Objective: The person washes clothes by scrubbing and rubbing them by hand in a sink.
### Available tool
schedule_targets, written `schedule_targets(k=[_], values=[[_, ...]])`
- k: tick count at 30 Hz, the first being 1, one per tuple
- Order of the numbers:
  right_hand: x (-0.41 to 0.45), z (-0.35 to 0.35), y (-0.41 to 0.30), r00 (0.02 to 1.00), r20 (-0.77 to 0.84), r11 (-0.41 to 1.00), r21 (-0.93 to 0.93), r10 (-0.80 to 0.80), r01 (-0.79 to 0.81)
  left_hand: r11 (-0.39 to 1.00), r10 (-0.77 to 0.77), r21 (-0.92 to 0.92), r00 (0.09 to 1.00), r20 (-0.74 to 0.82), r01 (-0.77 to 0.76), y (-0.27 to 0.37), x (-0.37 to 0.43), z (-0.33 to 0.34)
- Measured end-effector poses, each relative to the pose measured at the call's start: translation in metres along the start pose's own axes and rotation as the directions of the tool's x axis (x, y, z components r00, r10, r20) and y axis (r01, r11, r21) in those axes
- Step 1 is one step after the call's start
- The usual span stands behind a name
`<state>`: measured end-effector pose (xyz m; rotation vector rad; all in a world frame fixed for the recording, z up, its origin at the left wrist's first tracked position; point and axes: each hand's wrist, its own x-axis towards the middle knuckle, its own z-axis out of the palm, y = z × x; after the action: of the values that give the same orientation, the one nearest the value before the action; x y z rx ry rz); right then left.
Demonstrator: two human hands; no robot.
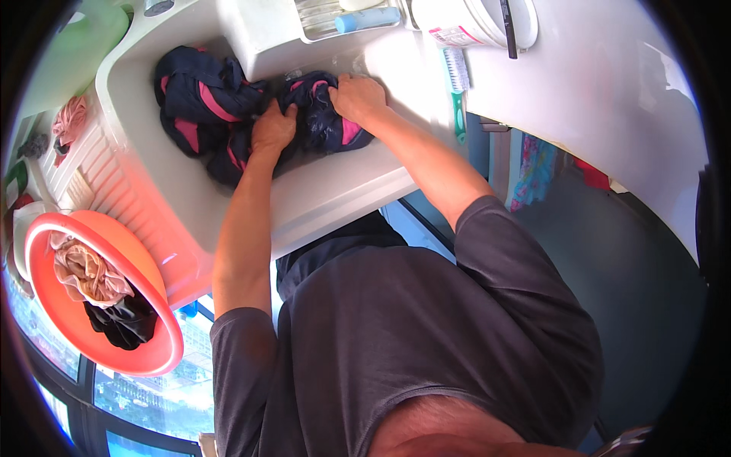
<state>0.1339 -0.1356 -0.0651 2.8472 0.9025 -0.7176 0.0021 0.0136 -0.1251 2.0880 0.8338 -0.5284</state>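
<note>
A wet navy garment with pink panels (211, 100) lies bunched in a white laundry sink (320, 188). My left hand (274, 127) grips the cloth near the middle of the bundle, its thumb towards the right. At the right end of the garment, my right hand (358, 98) has its fingers curled into a fold. Wet, shiny cloth with some suds lies between and below the hands. The larger heap of the garment rests to the left of my left hand, against the sink's left side.
An orange-red basin (171, 337) with pink and black cloths (128, 320) stands left, beside a ribbed washboard surface (108, 165). A green-handled scrub brush (458, 108) lies at the sink's right rim, below a white bucket (485, 23). A tray at the back holds a blue tube (368, 20).
</note>
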Motion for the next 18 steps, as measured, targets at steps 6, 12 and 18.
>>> schedule_targets(k=[6,12,18], values=[[0.047,0.020,-0.011,0.985,0.171,0.992,-0.125,0.021,0.000,0.998,-0.032,0.052,0.999,0.031,0.030,-0.032,0.042,0.019],[0.059,0.004,-0.037,0.975,0.096,0.945,0.243,0.200,-0.218,0.991,-0.051,0.132,0.993,0.109,0.036,-0.058,0.073,0.029],[0.015,0.004,-0.065,0.984,0.090,0.915,0.363,0.153,-0.175,0.502,-0.407,-0.749,0.882,0.236,0.432,-0.005,0.033,0.017]])
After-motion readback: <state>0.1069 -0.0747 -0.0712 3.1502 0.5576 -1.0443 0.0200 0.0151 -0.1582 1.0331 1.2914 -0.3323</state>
